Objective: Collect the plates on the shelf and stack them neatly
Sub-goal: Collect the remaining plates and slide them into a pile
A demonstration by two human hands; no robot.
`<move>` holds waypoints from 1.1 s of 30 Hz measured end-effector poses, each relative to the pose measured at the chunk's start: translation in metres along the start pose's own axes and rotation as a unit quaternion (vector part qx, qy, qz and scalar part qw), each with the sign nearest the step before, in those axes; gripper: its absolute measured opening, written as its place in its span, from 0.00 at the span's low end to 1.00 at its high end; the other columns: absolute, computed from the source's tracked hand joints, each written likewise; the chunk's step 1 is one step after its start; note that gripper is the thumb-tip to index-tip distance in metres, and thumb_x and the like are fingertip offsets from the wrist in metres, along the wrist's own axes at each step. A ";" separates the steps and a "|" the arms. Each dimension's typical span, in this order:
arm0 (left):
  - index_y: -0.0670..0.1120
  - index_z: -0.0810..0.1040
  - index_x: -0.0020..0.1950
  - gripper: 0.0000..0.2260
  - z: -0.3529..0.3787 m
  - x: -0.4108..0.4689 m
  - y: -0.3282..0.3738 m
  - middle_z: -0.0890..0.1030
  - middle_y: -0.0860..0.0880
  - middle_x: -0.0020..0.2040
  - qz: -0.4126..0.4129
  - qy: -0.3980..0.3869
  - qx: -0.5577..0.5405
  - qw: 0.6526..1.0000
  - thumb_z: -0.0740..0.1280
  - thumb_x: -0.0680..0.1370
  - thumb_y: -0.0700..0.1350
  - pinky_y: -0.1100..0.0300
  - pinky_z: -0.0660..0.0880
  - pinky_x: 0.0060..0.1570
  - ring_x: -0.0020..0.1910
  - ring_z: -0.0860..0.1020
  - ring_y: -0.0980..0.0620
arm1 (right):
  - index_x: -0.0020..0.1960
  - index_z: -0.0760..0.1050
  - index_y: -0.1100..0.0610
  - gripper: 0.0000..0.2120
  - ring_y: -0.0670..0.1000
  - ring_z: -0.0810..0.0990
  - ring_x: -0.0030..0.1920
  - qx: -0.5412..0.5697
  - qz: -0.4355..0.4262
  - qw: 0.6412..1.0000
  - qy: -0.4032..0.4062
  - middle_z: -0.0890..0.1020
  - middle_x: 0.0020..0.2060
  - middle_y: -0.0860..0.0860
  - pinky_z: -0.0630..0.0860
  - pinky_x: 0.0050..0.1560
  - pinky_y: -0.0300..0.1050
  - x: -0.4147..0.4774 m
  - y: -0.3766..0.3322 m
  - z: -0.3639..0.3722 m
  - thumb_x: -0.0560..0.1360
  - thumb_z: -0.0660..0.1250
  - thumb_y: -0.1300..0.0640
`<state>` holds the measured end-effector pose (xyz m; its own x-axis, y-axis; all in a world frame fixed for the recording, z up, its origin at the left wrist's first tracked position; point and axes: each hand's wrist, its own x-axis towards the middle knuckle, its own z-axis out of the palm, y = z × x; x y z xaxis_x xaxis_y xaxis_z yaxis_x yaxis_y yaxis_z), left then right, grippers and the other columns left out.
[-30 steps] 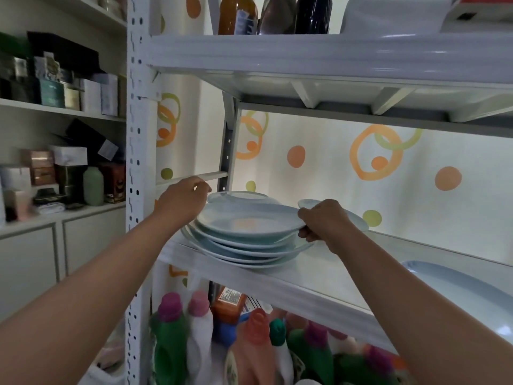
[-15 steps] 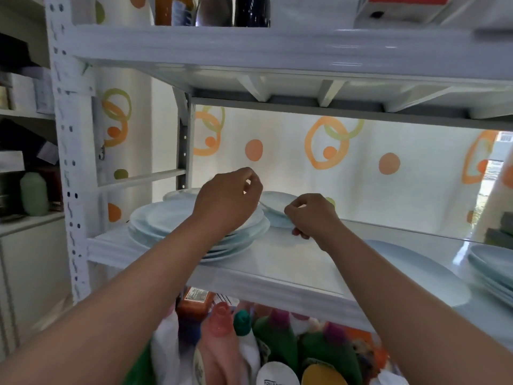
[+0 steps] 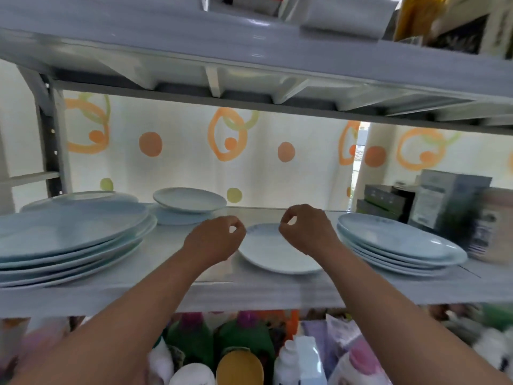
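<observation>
Pale blue plates are spread along the white shelf (image 3: 249, 294). A tall stack of large plates (image 3: 69, 234) sits at the left. Behind it, a small plate (image 3: 190, 200) rests on another small one (image 3: 181, 218). A second stack of plates (image 3: 397, 243) stands at the right. One single plate (image 3: 273, 257) lies in the middle. My left hand (image 3: 215, 240) hovers at its left rim and my right hand (image 3: 305, 232) over its right side. Both have fingers curled, thumb to forefinger, with nothing visibly in them.
The upper shelf (image 3: 249, 51) hangs low overhead. Grey boxes (image 3: 449, 201) and a jar (image 3: 497, 226) crowd the right end beside the right stack. Coloured bottles (image 3: 244, 337) fill the level below. A metal upright (image 3: 52, 151) stands at the back left.
My left hand has come off the large left stack and my right hand has left the small plate at the back. Both moved right to the single middle plate; the view swung right.
</observation>
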<state>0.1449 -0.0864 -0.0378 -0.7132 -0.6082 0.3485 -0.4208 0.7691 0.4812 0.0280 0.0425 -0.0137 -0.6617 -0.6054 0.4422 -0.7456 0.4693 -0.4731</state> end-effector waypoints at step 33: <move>0.55 0.73 0.49 0.11 0.033 0.035 0.013 0.79 0.44 0.45 -0.014 0.141 -0.319 0.937 0.51 0.79 0.50 0.57 0.68 0.34 0.35 0.77 0.48 | 0.49 0.78 0.63 0.16 0.51 0.73 0.24 0.372 0.219 0.899 0.079 0.76 0.30 0.57 0.71 0.26 0.41 -0.009 0.056 -0.046 0.72 0.53 0.71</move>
<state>0.0962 -0.0914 -0.0458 -0.4924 -0.7228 0.4849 0.0479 0.5338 0.8443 -0.0111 0.1040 -0.0093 -0.9256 -0.3405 0.1655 -0.1920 0.0454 -0.9803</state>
